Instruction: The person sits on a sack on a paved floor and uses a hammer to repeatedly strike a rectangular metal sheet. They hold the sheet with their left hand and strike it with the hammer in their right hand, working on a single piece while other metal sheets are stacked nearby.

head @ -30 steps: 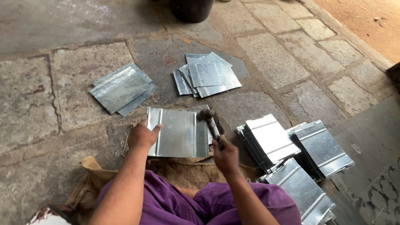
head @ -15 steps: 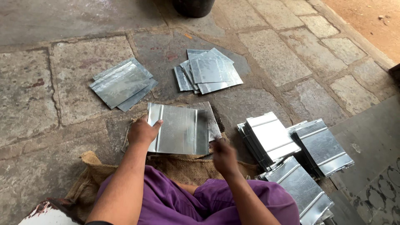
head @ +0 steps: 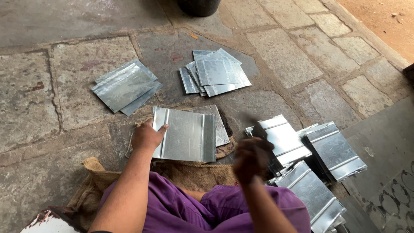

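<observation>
I note the left hand (head: 146,137) flat on the ribbed metal sheet's (head: 186,134) left edge, pinning it, fingers unclenched. Right hand (head: 252,159) right of the sheet — blurred, grip unreadable. Beyond the sheet: two flat-sheet piles (head: 124,86) (head: 215,72).

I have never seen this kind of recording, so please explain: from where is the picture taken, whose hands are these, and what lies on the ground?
The picture comes from a camera worn on a person's head, looking down at that person's own two bare hands; there is no machine. The person sits on a burlap sack on a stone floor. The left hand presses on the edge of a folded metal sheet. The right hand is raised and blurred; it seems to grip something dark, but I cannot tell what. Two stacks of flat sheets lie further away, and a pile of ribbed sheets lies at the right.
</observation>
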